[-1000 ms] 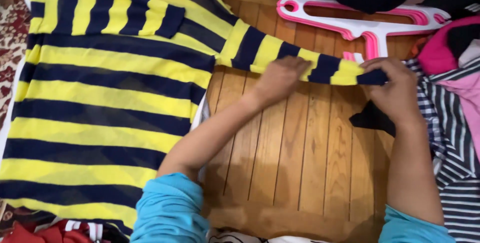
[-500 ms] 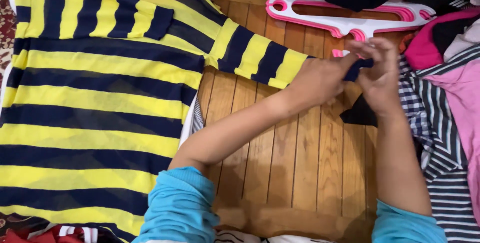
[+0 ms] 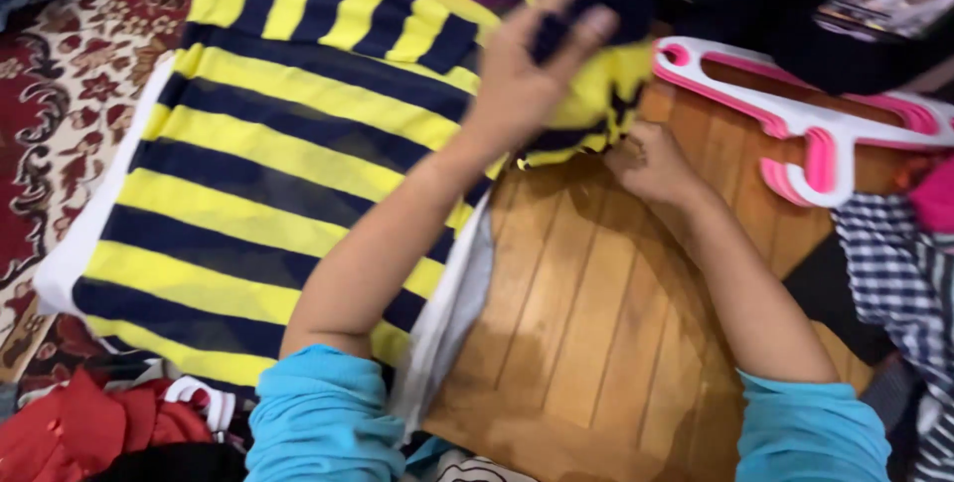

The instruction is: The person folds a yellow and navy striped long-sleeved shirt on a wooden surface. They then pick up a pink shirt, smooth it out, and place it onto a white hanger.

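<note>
A yellow and navy striped sweater (image 3: 288, 154) lies spread on a white board over a wooden table (image 3: 586, 313). My left hand (image 3: 527, 70) is raised and grips the cuff end of the sweater's sleeve (image 3: 596, 94), which is bunched and folded back toward the body. My right hand (image 3: 651, 159) sits just below it, pinching the lower edge of the same sleeve. Both forearms are bare, with turquoise sleeves pushed up.
A pink and white plastic hanger (image 3: 805, 129) lies on the table to the right. A checked garment (image 3: 894, 283) is at the right edge, red cloth (image 3: 79, 432) at the bottom left, a patterned red rug (image 3: 50, 114) on the left.
Both hands have carried the sleeve from its stretched-out position on the right toward the sweater's body, lifting and bunching it. The view has shifted right and closer.
</note>
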